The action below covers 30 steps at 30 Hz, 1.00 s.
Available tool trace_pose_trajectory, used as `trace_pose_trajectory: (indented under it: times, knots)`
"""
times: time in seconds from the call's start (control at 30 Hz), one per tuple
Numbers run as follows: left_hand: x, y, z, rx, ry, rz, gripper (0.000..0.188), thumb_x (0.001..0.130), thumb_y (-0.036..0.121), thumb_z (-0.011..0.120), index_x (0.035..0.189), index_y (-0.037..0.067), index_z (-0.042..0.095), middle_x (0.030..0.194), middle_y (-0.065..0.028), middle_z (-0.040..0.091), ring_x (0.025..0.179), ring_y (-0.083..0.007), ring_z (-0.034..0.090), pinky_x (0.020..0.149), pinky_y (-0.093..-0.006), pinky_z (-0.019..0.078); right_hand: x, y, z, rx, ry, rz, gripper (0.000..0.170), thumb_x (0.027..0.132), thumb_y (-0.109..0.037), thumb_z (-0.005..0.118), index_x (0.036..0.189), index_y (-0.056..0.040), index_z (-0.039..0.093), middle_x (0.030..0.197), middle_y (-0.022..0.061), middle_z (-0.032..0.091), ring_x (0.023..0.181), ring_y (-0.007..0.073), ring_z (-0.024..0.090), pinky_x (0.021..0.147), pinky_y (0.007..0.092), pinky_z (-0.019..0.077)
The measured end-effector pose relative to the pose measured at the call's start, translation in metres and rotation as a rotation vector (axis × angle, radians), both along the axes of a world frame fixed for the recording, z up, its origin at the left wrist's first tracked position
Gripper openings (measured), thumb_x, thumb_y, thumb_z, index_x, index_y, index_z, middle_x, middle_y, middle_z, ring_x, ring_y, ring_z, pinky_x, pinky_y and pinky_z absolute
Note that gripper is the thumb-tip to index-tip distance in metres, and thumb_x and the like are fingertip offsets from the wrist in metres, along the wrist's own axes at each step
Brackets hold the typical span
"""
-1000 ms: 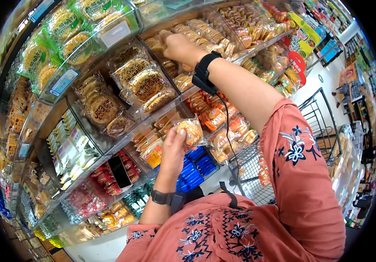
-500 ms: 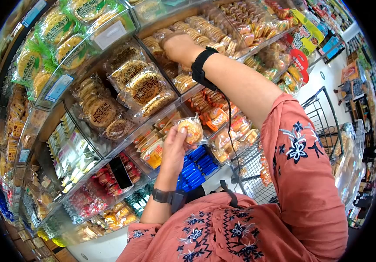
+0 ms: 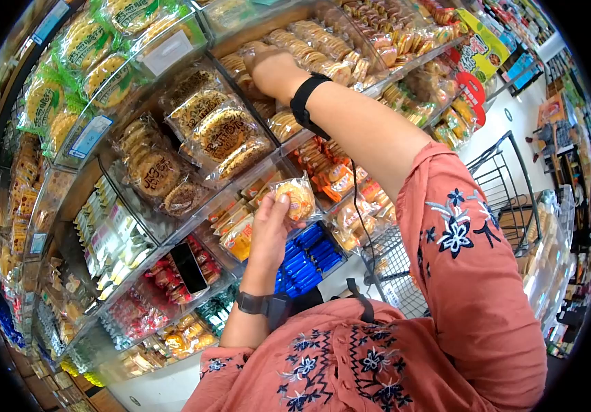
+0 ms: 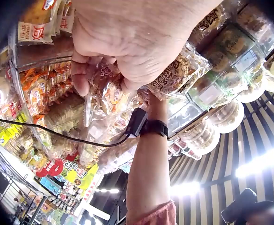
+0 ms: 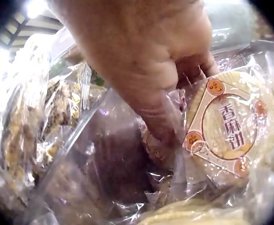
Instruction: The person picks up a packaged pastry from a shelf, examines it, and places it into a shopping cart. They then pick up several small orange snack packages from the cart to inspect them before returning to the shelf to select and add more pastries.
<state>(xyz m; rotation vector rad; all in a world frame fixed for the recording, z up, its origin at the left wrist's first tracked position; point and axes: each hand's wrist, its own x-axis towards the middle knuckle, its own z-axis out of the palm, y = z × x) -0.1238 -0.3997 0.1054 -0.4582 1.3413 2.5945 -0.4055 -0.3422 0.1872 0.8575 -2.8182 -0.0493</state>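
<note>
Low in the head view, my left hand [image 3: 268, 223] holds a small round wrapped biscuit [image 3: 295, 199] between thumb and fingers. The left wrist view shows the same hand [image 4: 132, 40] with the clear packet [image 4: 111, 93] pinched under it. My right hand [image 3: 278, 74] reaches into an upper bin of wrapped round biscuits [image 3: 323, 44]. Close up in the right wrist view, the right hand [image 5: 141, 51] has its thumb and fingers curled around the wrapper of a pale round biscuit [image 5: 230, 124] with red print; the fingertips are partly hidden.
Clear dividers separate the bins. Large seeded biscuits [image 3: 223, 130] lie left of the right hand, green-wrapped ones [image 3: 106, 79] further left. A dark phone [image 3: 187, 268] lies on red packets. Blue packets [image 3: 302, 264] are below the left hand. A cart [image 3: 505, 199] stands at right.
My right hand has shifted slightly left within the same bin. The left hand and its biscuit have moved a little to the left, still held.
</note>
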Motion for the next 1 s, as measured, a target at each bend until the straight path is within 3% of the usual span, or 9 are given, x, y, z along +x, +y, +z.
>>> trace_pose_trajectory:
  times: [0.13,0.23,0.3,0.37,0.47,0.57,0.67,0.77,1.0]
  knots:
    - [-0.001,-0.002,-0.001,0.040,0.067,-0.007,0.020,0.103,0.024,0.054,0.116,0.010,0.057,0.102,0.0000,0.065,0.091,-0.0122,0.065,0.075,-0.0303,0.0566,0.003,0.023,0.016,-0.352,0.083,0.208,0.032,0.086,-0.022,0.062,0.107,0.0017,0.063,0.106,0.0234,0.067,0.100,0.0341,0.067,0.083,0.0481,0.0551]
    - [-0.006,0.001,0.008,-0.002,0.090,0.025,0.030,0.102,0.023,0.054,0.127,0.007,0.055,0.106,-0.0024,0.066,0.088,-0.0119,0.065,0.076,-0.0308,0.0571,0.015,0.043,0.027,-0.459,0.223,0.236,0.020,0.087,-0.023,0.059,0.093,-0.0063,0.068,0.085,0.0204,0.069,0.082,0.0396,0.068,0.075,0.0496,0.0553]
    - [-0.010,0.001,0.012,-0.044,0.120,0.045,0.036,0.101,0.020,0.057,0.131,0.003,0.050,0.109,-0.0043,0.065,0.085,-0.0101,0.063,0.079,-0.0305,0.0569,0.007,0.053,0.024,-0.486,0.024,0.404,0.031,0.090,-0.035,0.061,0.094,-0.0062,0.071,0.081,0.0191,0.070,0.075,0.0358,0.071,0.067,0.0479,0.0566]
    - [-0.017,0.001,0.012,-0.040,0.130,0.052,0.037,0.100,0.019,0.059,0.131,0.002,0.048,0.110,-0.0049,0.065,0.086,-0.0102,0.062,0.079,-0.0296,0.0563,0.062,0.064,0.069,-0.332,-0.665,0.183,0.033,0.091,-0.040,0.063,0.089,-0.0073,0.069,0.065,0.0031,0.063,0.065,0.0194,0.065,0.055,0.0365,0.0519]
    - [-0.023,0.006,0.019,-0.019,0.166,0.042,0.036,0.100,0.019,0.060,0.130,0.002,0.048,0.105,-0.0033,0.063,0.087,-0.0099,0.061,0.078,-0.0285,0.0549,0.089,0.074,0.076,-0.117,-0.986,0.268,0.041,0.090,-0.046,0.066,0.090,-0.0047,0.069,0.068,0.0007,0.062,0.063,0.0129,0.061,0.053,0.0308,0.0515]
    - [-0.026,0.008,0.014,-0.004,0.210,0.021,0.036,0.100,0.020,0.061,0.129,0.002,0.050,0.103,-0.0021,0.062,0.087,-0.0096,0.060,0.078,-0.0286,0.0543,0.102,0.084,0.053,-0.158,-1.108,0.378,0.046,0.086,-0.038,0.071,0.108,0.0012,0.065,0.085,0.0089,0.069,0.068,0.0171,0.066,0.058,0.0306,0.0565]
    - [-0.025,0.009,0.016,0.020,0.232,0.006,0.033,0.101,0.021,0.058,0.128,0.003,0.052,0.104,-0.0028,0.062,0.088,-0.0116,0.061,0.080,-0.0301,0.0538,0.109,0.092,0.054,-0.175,-1.276,0.256,0.042,0.083,-0.028,0.073,0.113,0.0002,0.063,0.093,0.0102,0.070,0.078,0.0192,0.069,0.060,0.0316,0.0582]
    - [-0.019,0.005,0.024,-0.035,0.159,0.048,0.030,0.104,0.023,0.054,0.126,0.003,0.053,0.109,-0.0053,0.064,0.094,-0.0144,0.063,0.080,-0.0315,0.0541,0.083,0.100,0.072,-0.208,-1.181,0.280,0.040,0.083,-0.025,0.070,0.114,-0.0010,0.062,0.096,0.0091,0.070,0.079,0.0190,0.069,0.060,0.0320,0.0585]
    - [0.004,-0.016,0.003,-0.096,0.087,-0.009,0.029,0.105,0.026,0.051,0.124,0.004,0.055,0.110,-0.0079,0.066,0.097,-0.0159,0.065,0.078,-0.0301,0.0536,0.024,0.100,0.081,-0.712,-0.817,0.156,0.034,0.085,-0.024,0.069,0.109,-0.0017,0.061,0.091,0.0045,0.063,0.083,0.0130,0.065,0.065,0.0308,0.0593]
